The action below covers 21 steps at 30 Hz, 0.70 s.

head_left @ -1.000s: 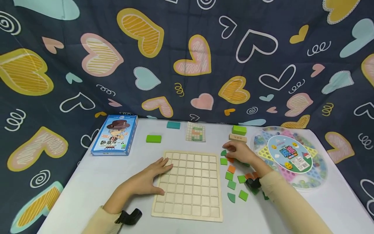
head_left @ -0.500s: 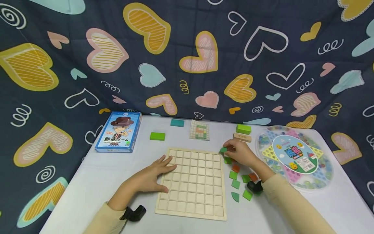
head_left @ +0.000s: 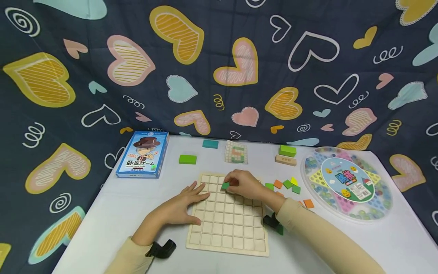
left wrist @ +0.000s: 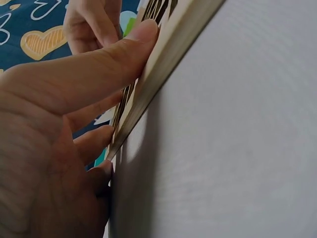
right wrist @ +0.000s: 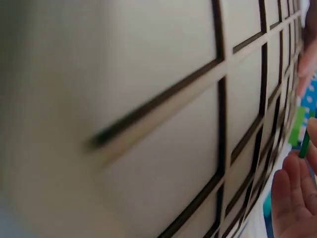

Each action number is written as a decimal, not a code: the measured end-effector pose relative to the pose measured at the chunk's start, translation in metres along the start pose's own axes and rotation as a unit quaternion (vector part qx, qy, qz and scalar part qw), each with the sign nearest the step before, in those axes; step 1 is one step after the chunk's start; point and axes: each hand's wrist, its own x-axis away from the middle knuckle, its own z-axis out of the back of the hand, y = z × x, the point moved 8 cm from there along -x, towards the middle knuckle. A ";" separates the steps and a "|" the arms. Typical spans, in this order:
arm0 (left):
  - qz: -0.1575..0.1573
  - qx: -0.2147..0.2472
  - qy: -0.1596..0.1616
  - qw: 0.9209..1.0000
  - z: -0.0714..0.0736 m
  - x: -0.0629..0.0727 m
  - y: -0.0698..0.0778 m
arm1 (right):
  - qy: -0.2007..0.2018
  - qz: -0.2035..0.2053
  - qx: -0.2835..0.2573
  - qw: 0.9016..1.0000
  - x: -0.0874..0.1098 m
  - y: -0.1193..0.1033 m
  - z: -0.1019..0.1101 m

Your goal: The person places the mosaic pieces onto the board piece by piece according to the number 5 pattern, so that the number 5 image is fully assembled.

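Observation:
A wooden grid board [head_left: 226, 229] with square recesses lies flat in the middle of the table. My left hand [head_left: 183, 205] rests on its left edge with the fingers spread and fairly straight; in the left wrist view the thumb [left wrist: 124, 59] lies along the board's rim. Over the upper rows of squares, my right hand [head_left: 244, 185] pinches a small dark green tile [head_left: 224, 185] between thumb and fingertips. In the right wrist view the same tile [right wrist: 305, 145] shows edge-on between the fingers.
Loose green, orange [head_left: 278, 184] and yellow tiles lie right of the board, partly behind the right forearm. A coloured pattern card [head_left: 236, 152], a wooden block [head_left: 286, 160] and green blocks [head_left: 188, 159] stand behind. A blue box [head_left: 143, 154] is left, a round clear case [head_left: 318, 207] right.
My right hand has picked up the green tile from beside the board and carried it left over the upper rows. My left hand stays at the board's left edge. The head view has shifted slightly.

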 end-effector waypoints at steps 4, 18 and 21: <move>0.005 -0.001 0.001 1.000 -0.001 0.000 -0.001 | -0.007 0.007 0.051 0.999 -0.011 -0.004 -0.010; 0.004 0.001 0.007 1.000 0.000 0.000 -0.002 | -0.034 0.017 0.080 0.996 -0.004 -0.006 -0.013; 0.002 0.005 0.007 1.000 0.000 -0.003 -0.002 | -0.005 0.015 0.063 0.998 0.013 -0.001 0.004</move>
